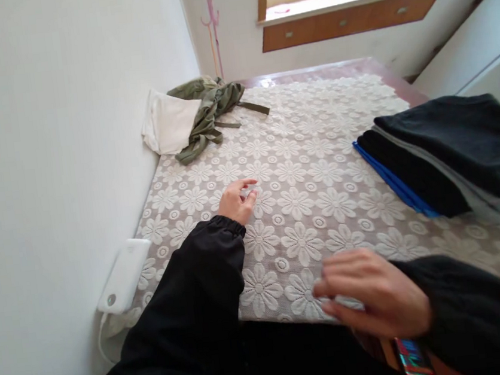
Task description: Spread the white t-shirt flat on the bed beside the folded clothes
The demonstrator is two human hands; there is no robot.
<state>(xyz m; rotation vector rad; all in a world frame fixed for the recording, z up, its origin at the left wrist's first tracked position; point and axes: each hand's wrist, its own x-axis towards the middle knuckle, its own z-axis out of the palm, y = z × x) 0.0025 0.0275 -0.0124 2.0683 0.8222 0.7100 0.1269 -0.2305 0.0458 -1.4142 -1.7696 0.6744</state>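
Observation:
My left hand point(238, 201) reaches out over the white floral lace tablecloth point(310, 162), fingers loosely apart and holding nothing, fingertips near the cloth. My right hand point(373, 294) hovers at the table's near edge, fingers together and slightly curled, touching or just above the lace edge; nothing is visibly held in it. Both arms wear black sleeves. An olive green garment point(207, 111) lies crumpled at the far left corner beside a white folded cloth point(168, 123).
A stack of folded dark clothes point(453, 152) with a blue layer sits on the right side. A white power bank point(122, 277) with a cable lies at the left edge against the wall. A window sill with drawers point(348, 17) is beyond the table.

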